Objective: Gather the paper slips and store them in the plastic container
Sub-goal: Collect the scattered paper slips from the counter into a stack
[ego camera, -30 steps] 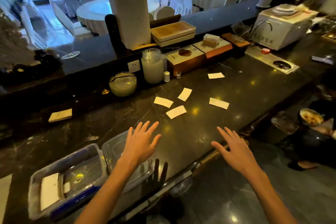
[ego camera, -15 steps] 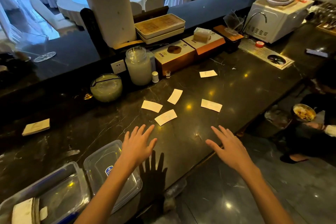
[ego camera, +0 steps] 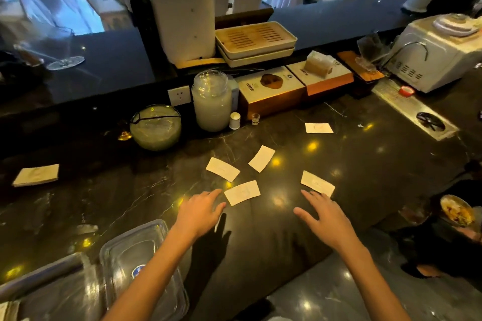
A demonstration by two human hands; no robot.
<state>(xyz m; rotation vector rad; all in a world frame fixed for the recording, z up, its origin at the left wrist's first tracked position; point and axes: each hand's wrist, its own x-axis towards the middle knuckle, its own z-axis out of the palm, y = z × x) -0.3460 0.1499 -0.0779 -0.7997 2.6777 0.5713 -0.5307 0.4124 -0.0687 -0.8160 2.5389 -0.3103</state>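
Several cream paper slips lie scattered on the dark marble counter (ego camera: 365,164). The nearest slip (ego camera: 242,192) lies just right of my left hand (ego camera: 199,212), whose fingers are spread flat and hold nothing. Another slip (ego camera: 317,183) lies right at the fingertips of my right hand (ego camera: 326,216), also open and empty. Further back are two slips (ego camera: 222,168) (ego camera: 261,158) and a far one (ego camera: 319,128). The clear plastic container (ego camera: 47,292) sits at the bottom left corner, partly cut off, with its clear lid (ego camera: 142,266) lying beside it under my left forearm.
A stack of slips (ego camera: 36,175) rests at the far left. Along the back stand a glass bowl (ego camera: 155,127), a glass jar (ego camera: 212,100), a small shaker (ego camera: 234,120), a shot glass (ego camera: 255,119) and tissue boxes (ego camera: 271,91). A white machine (ego camera: 430,60) is at right; the counter edge drops to the floor at right.
Both hands have reached forward over the counter and now lie beside the nearest slips. The view has shifted forward, pushing the container toward the bottom left corner.
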